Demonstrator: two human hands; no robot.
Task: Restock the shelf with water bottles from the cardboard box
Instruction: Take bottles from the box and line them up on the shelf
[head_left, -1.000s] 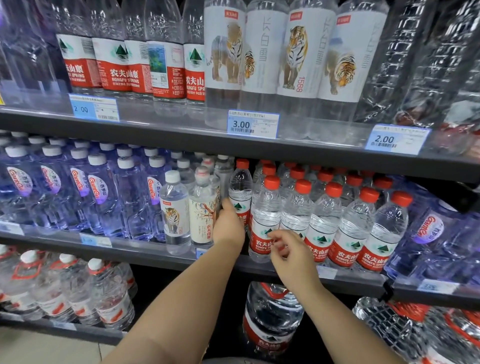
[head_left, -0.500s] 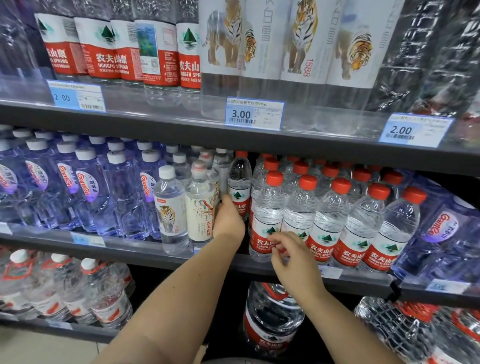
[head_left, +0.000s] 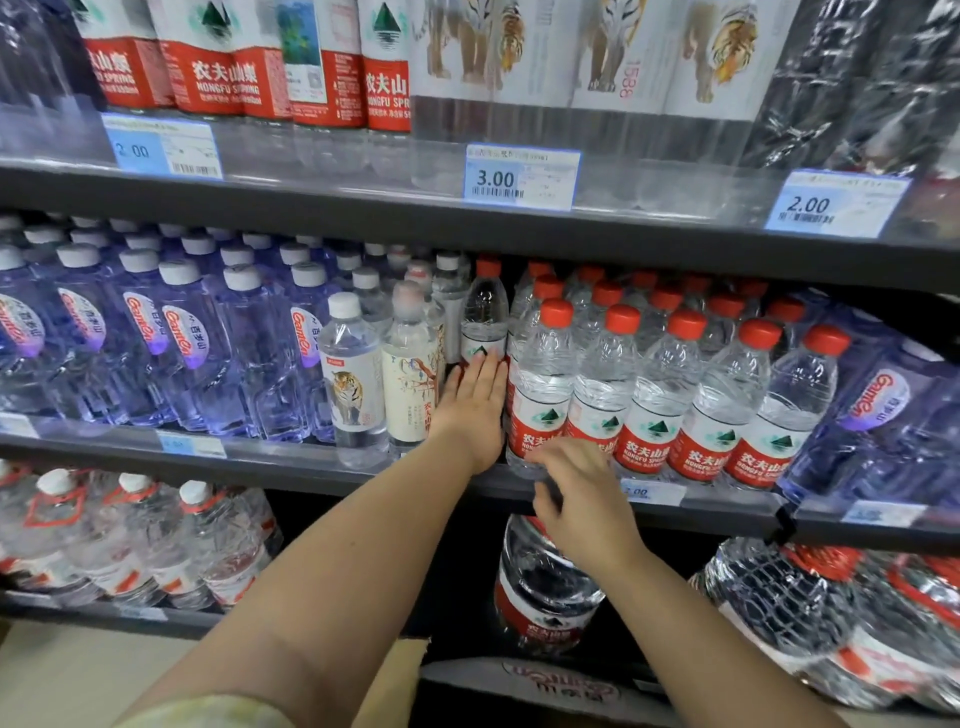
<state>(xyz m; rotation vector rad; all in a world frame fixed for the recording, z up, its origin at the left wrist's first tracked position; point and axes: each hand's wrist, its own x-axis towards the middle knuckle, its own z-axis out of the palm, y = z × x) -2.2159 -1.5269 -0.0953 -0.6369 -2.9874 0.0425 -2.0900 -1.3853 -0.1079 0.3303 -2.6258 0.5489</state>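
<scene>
Red-capped water bottles (head_left: 654, 395) with red labels stand in rows on the middle shelf (head_left: 291, 467). One red-capped bottle (head_left: 485, 322) stands further back in a gap beside the rows. My left hand (head_left: 475, 410) reaches into that gap with straight fingers, its fingertips touching this bottle's label. My right hand (head_left: 582, 499) hovers, blurred, at the shelf's front edge below the front-left bottle (head_left: 540, 395). Its fingers are loosely curled and hold nothing. A cardboard box (head_left: 561, 686) shows at the bottom, partly hidden by my arms.
Left of the gap stand a tree-label bottle (head_left: 413, 384) and a tiger-label bottle (head_left: 353, 384), then purple-tinted bottles (head_left: 171, 343). The upper shelf (head_left: 363, 208) carries tall bottles and price tags. Large jugs (head_left: 540, 587) and wrapped packs (head_left: 831, 623) fill the bottom shelf.
My left hand has straightened and pushed deeper into the gap against the set-back bottle. My right hand has slipped down from the front bottle's label to the shelf edge. The view has moved closer.
</scene>
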